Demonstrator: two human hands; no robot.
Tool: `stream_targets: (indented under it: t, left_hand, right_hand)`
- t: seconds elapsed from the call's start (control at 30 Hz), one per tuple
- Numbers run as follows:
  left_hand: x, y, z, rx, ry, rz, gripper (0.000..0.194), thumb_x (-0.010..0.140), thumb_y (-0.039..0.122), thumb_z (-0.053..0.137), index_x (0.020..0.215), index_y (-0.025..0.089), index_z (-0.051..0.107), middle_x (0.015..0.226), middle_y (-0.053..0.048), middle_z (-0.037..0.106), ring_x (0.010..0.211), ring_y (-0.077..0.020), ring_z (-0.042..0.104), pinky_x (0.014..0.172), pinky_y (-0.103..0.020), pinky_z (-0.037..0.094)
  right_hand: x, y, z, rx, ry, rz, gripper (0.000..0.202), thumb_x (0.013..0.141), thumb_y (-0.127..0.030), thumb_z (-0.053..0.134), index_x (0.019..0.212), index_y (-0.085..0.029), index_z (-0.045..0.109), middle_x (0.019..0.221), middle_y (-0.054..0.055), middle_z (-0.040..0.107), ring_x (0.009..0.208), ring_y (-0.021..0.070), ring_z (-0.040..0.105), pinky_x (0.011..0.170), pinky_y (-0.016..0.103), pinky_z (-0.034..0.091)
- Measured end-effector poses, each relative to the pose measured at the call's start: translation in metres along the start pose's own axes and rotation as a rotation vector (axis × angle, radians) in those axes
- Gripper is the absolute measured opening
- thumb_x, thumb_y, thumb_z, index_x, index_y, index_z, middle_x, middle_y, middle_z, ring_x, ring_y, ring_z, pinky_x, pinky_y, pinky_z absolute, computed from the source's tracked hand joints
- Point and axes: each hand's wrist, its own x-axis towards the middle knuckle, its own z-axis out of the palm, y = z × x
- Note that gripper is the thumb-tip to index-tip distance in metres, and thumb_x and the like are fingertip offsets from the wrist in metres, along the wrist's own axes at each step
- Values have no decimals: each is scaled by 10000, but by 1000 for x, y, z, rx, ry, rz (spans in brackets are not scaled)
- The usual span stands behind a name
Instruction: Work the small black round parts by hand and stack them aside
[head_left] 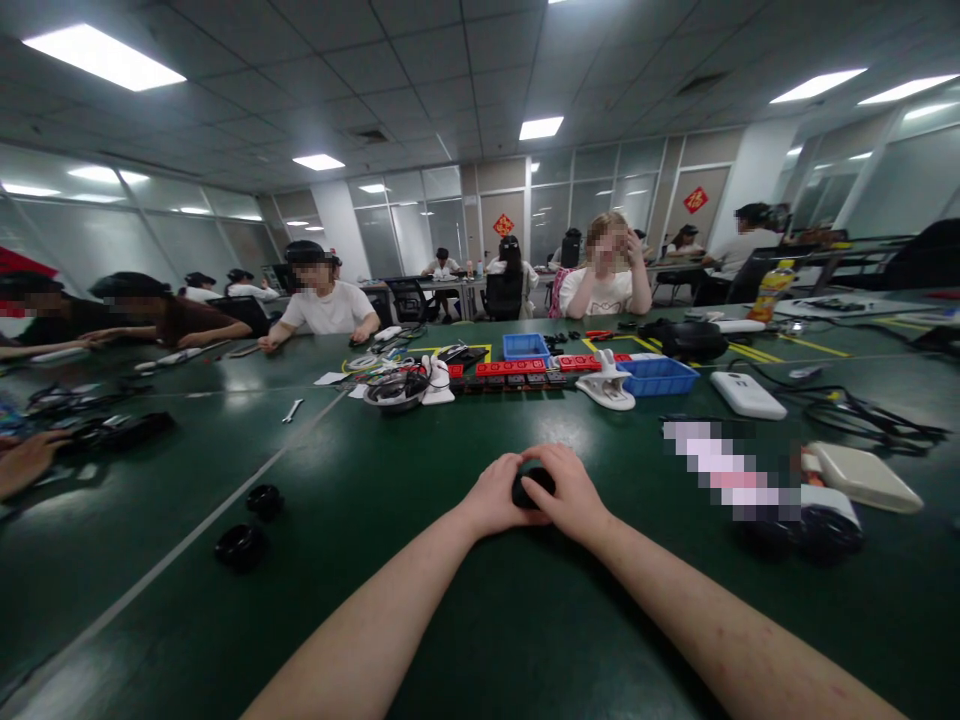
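Observation:
A small black rounded object (537,484) is cupped between my two hands, low over the green table (420,620); its kind is not clear. My left hand (496,498) curls round its left side, and my right hand (576,492) wraps it from the right with the thumb across its front. My fingertips meet at the far side. To the left lie two black ring-like parts, one (240,546) nearer me and the other (265,501) just behind it.
Farther back are a coil of cables (394,388), red and black blocks in rows (510,368), a white clamp (606,385) and blue trays (658,376). A white power bank (748,395) and cream box (862,478) lie right, a wrench (292,410) left. People sit across the table.

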Motion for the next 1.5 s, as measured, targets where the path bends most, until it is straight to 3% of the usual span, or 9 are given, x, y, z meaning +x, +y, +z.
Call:
stream_targets:
  t: [0.17,0.33,0.6,0.87,1.03,1.23,1.33,1.5]
  left_hand:
    - [-3,9,-3,-6,5,-10,764,538,448,723,1187,208,399,1148,-84,463,1072,-275,450,920,-425,369]
    - [-5,19,1,81,67,-97,816,468,474,751,1157,224,394,1165,-82,427,1085,-285,424,938,-434,329]
    - [-2,21,8,203,142,-205,431,584,366,672,927,177,493,952,-67,492,944,-268,473,898,-437,325]
    - [1,14,1,171,60,-101,319,606,362,654,853,184,557,865,-40,538,867,-235,504,825,-363,394]
    - [1,8,-3,102,-6,-10,299,604,295,662,870,188,578,921,-28,546,869,-204,515,785,-292,426]
    - [2,2,-1,73,-28,29,236,610,275,650,811,167,590,895,-34,554,858,-214,523,805,-320,420]
    - [1,2,1,64,-13,27,333,600,283,663,904,181,573,970,-39,540,913,-220,509,849,-333,405]
    - [-1,4,0,63,39,-29,699,545,362,716,1154,194,417,1178,-81,421,1080,-252,423,925,-370,362]
  right_hand:
    - [1,2,1,-88,8,65,269,729,-338,564,933,-169,517,918,77,557,879,227,498,803,390,380]
    - [2,0,2,-164,21,119,214,718,-363,574,797,-173,516,795,62,534,785,217,496,717,360,391]
    - [2,1,7,-163,11,159,156,740,-328,546,758,-178,510,755,42,516,718,185,495,648,312,398]
    - [3,-2,1,-73,-12,71,69,740,-218,507,775,-187,557,802,44,559,791,194,495,728,344,393]
    - [1,-7,0,13,-44,-21,179,653,-81,450,742,-195,556,784,26,586,812,188,512,783,358,387]
    - [-2,-10,2,94,-73,-96,230,632,-50,407,724,-208,547,750,-7,599,787,156,551,953,416,281]
    - [-2,-12,0,95,-68,-109,206,659,-78,427,757,-214,548,792,-1,599,837,166,538,937,392,306]
    - [0,-9,-4,6,-8,-2,182,729,-201,500,908,-182,526,926,61,566,908,208,488,850,375,357]
